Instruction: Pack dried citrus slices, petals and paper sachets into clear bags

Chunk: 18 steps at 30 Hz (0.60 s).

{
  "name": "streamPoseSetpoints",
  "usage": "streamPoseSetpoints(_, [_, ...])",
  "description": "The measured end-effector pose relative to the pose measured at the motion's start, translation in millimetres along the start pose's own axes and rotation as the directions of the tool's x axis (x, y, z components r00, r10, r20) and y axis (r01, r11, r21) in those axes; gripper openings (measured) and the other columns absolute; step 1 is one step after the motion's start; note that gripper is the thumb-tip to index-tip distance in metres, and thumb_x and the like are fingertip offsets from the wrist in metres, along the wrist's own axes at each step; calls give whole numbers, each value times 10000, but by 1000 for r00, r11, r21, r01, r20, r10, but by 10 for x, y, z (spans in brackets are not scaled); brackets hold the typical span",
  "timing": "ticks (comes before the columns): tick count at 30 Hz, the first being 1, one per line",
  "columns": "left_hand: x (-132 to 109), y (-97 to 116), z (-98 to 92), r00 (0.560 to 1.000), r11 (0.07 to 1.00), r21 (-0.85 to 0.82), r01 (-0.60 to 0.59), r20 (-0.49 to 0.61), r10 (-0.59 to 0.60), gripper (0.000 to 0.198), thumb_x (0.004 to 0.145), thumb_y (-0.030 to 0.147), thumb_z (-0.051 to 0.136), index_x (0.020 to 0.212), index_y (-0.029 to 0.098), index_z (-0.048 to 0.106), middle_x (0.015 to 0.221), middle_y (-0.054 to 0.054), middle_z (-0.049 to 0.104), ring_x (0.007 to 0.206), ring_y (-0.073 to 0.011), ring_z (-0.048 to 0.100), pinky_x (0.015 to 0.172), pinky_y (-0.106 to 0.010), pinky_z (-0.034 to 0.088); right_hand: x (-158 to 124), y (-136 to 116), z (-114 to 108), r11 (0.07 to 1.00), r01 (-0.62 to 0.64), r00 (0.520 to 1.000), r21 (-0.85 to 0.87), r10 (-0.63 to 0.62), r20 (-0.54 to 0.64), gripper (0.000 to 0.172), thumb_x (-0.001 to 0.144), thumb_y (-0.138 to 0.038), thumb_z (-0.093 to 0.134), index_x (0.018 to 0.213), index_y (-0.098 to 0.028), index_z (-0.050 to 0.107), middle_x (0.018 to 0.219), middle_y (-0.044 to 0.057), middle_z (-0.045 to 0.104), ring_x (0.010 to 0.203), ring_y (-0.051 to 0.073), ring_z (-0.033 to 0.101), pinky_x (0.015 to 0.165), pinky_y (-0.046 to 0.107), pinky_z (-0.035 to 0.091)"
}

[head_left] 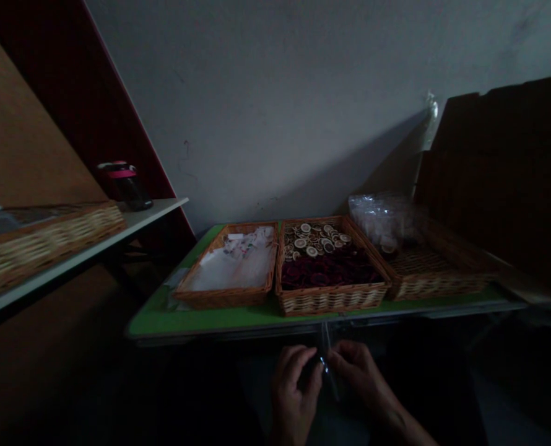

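Left hand [294,390], right hand [356,371], holding seemingly clear plastic [326,371]

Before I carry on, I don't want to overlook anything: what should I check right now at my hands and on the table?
Hands together: ok, the left hand and right hand meet at a clear plastic piece below the edge of the green table.
Grip on that piece: cannot tell, too dark.
Dried citrus slices in the middle wicker tray: ok, inside its rim.
Dark red pieces in that tray: ok, in front of the slices.
Clear plastic bags at the right wicker tray: ok, bunched at its back.
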State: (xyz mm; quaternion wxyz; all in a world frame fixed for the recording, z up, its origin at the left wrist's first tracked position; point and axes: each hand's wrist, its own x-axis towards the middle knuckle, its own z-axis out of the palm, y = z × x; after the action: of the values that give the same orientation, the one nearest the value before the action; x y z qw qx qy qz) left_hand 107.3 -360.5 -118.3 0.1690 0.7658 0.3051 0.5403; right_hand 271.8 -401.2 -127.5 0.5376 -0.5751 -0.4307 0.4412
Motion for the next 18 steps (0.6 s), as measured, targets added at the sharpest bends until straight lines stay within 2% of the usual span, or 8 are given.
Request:
streamPoseSetpoints(2, [16, 9, 36, 990, 987, -78, 138, 19, -137, 147, 842, 221, 690, 984, 238, 726, 859, -19, 751, 727, -144, 725, 621, -211, 610, -2, 35, 49, 998, -13, 1000, -60, 13, 1, 607, 717, -735, 686, 615, -148, 571, 556, -19, 469, 532, 95, 375, 501, 221, 296])
streamPoseSetpoints(5, [-20, -29, 129, 944, 935, -132, 330, 39, -327, 196, 784, 264, 723, 969, 213, 686, 836, -26, 746, 733, -174, 737, 641, -253, 626, -14, 102, 136, 979, 36, 999, -202, -38, -8, 511, 767, -618, 657, 578, -166, 512, 559, -26, 435, 546, 98, 363, 508, 225, 271])
streamPoseSetpoints(8, [-61, -112, 215, 909, 905, -88, 416, 23, -415, 149, 791, 269, 695, 910, 205, 633, 766, -18, 720, 688, -183, 734, 637, -277, 628, -38, 171, 198, 930, 108, 993, -351, -115, 2, 424, 836, -478, 593, 563, -172, 483, 546, -33, 419, 537, 95, 361, 512, 232, 249])
streamPoseSetpoints(13, [-63, -186, 205, 932, 932, -17, 362, -8, -362, 97, 856, 243, 622, 946, 212, 602, 744, -2, 703, 643, -161, 718, 601, -247, 611, -71, 254, 213, 817, 165, 986, -552, -158, 61, 278, 837, -316, 581, 614, -151, 555, 582, -10, 516, 549, 107, 437, 539, 241, 251])
streamPoseSetpoints(16, [-73, -179, 158, 964, 962, 58, 266, -20, -265, 108, 878, 201, 559, 962, 218, 625, 847, -39, 714, 768, -188, 726, 699, -296, 617, -85, 259, 212, 768, 172, 984, -617, -156, 80, 239, 825, -283, 589, 631, -144, 576, 602, -3, 536, 564, 114, 461, 552, 244, 247])
streamPoseSetpoints(18, [-86, -176, 136, 981, 977, 94, 192, 2, -193, 165, 862, 129, 508, 895, 227, 637, 905, -49, 705, 841, -193, 716, 763, -312, 606, -85, 258, 216, 775, 159, 987, -612, -136, 84, 259, 825, -306, 604, 625, -144, 573, 594, -9, 522, 564, 114, 454, 548, 243, 240])
